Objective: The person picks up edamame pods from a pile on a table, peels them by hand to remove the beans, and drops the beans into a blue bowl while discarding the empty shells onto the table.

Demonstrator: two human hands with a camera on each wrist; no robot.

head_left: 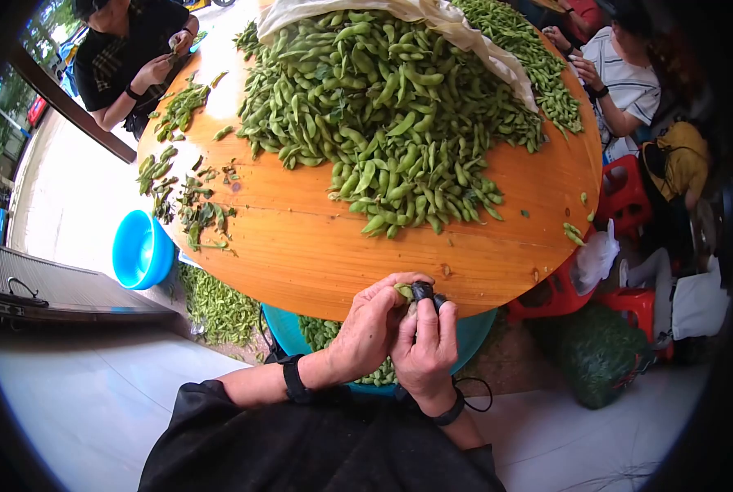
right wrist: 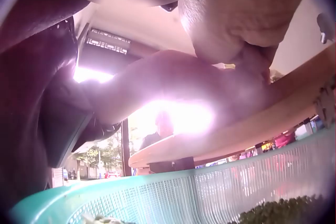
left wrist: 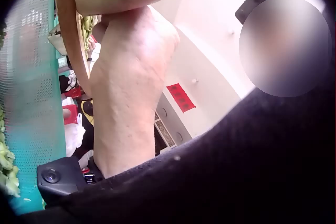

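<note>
Both hands meet at the near table edge in the head view. The left hand (head_left: 366,328) pinches a green pod (head_left: 404,290) between thumb and fingers. Against it, the right hand (head_left: 425,344) has its fingers curled at the same pod, with dark coverings (head_left: 422,291) on its fingertips. Below the hands is a teal basket (head_left: 474,338) with green beans (head_left: 320,331) in it. In the left wrist view the basket's mesh wall (left wrist: 31,71) stands beside the forearm; the right wrist view shows its rim (right wrist: 63,191). Both wrist views hide the fingertips.
A large heap of pods (head_left: 383,107) covers the far middle of the wooden table (head_left: 301,254). Leafy scraps (head_left: 198,209) lie at left. A blue basin (head_left: 141,250) and floor pods (head_left: 219,307) are left, red stools (head_left: 624,193) right. Two people (head_left: 120,66) and others sit across.
</note>
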